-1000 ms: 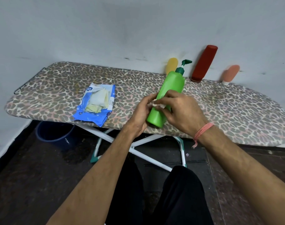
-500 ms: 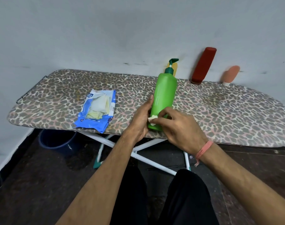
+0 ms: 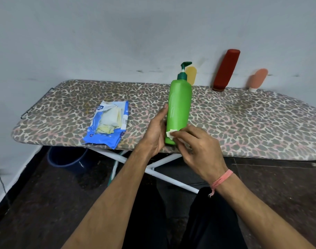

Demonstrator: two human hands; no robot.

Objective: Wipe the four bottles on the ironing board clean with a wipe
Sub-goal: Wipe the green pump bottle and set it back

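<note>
The left hand point(image 3: 156, 133) wraps the green bottle point(image 3: 179, 108) low on its side; beside it, the right hand point(image 3: 198, 148) pinches a wipe point(image 3: 170, 133) against the bottle's base.

The left hand point(image 3: 154, 135) cupped the green pump bottle point(image 3: 178, 112) while the right hand point(image 3: 201, 150) pinched a wipe point(image 3: 170, 134) against its base.

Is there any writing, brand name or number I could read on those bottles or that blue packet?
Blue wipes packet: white print at its top left corner and a barcode label on its right side, both too blurred to read.
Green pump bottle, yellow bottle, red bottle, peach bottle: no label or text visible.
</note>
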